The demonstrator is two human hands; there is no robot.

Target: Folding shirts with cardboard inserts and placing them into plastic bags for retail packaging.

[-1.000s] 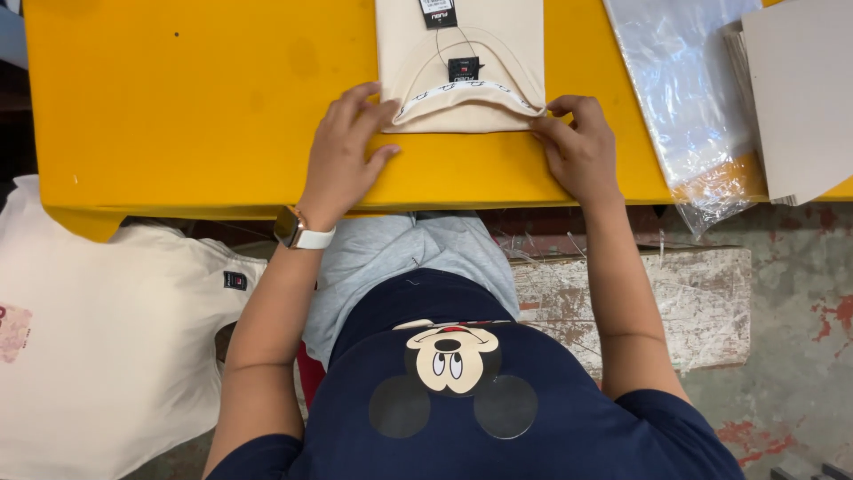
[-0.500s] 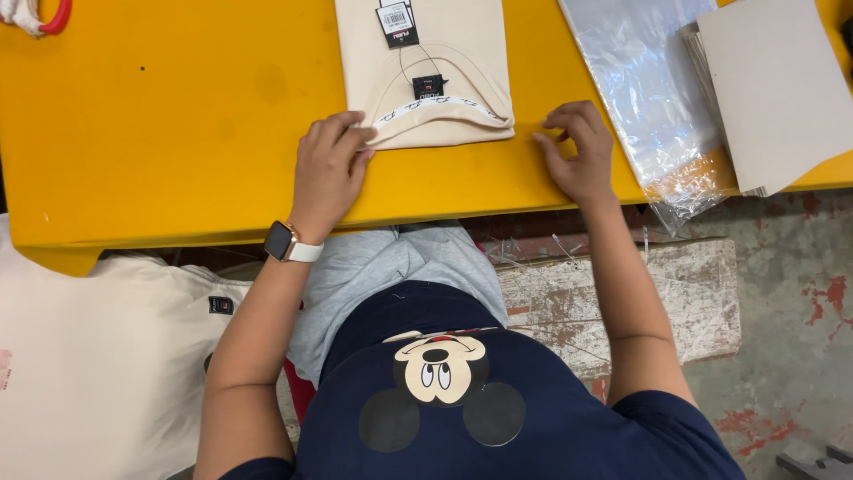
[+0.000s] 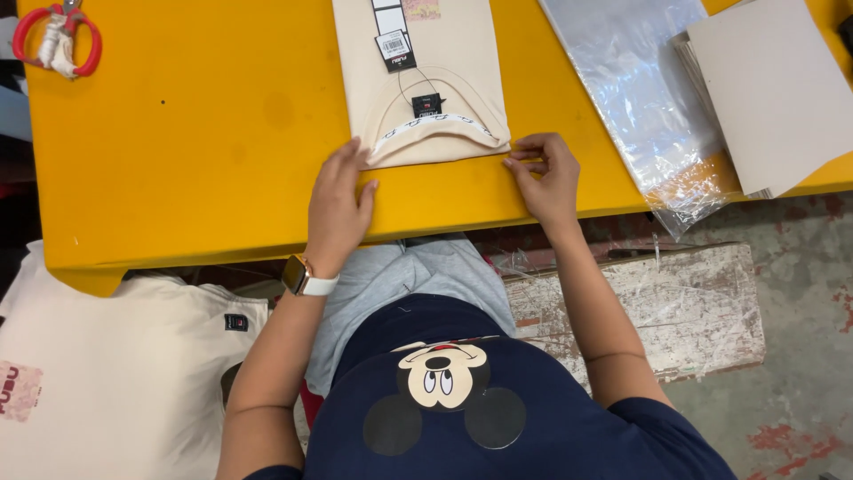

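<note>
Closest in, the person's navy top with a cartoon print [image 3: 442, 378] is filling the bottom of the view, and a stack of cream garments [image 3: 107, 373] is lying low on the left beside them. A white-banded watch [image 3: 302, 277] is sitting on the left wrist.

Above that, the left hand [image 3: 338, 209] is lying flat on the yellow table [image 3: 178, 133], fingers spread and stretched, the tips touching the near left corner of the folded cream shirt [image 3: 426, 80]. The right hand [image 3: 544, 178] is sitting at the shirt's near right corner, fingers curled loosely together, tips at the edge of the cloth; I cannot tell whether they are pinching it. Half a second ago both hands were in much the same places, the left slightly more curled over the corner; now it is reaching flatter.

The shirt is lying neck-end toward the person, in the middle of the table, with a hang tag [image 3: 394, 44] on its chest. It is taking up more of the view than before, because the camera has shifted.

Further right, a clear plastic bag [image 3: 640, 107] is draping over the table edge, and grey cardboard sheets [image 3: 773, 89] are overlapping it. At the far left corner, red-handled scissors [image 3: 55, 40] are now showing more fully.
</note>
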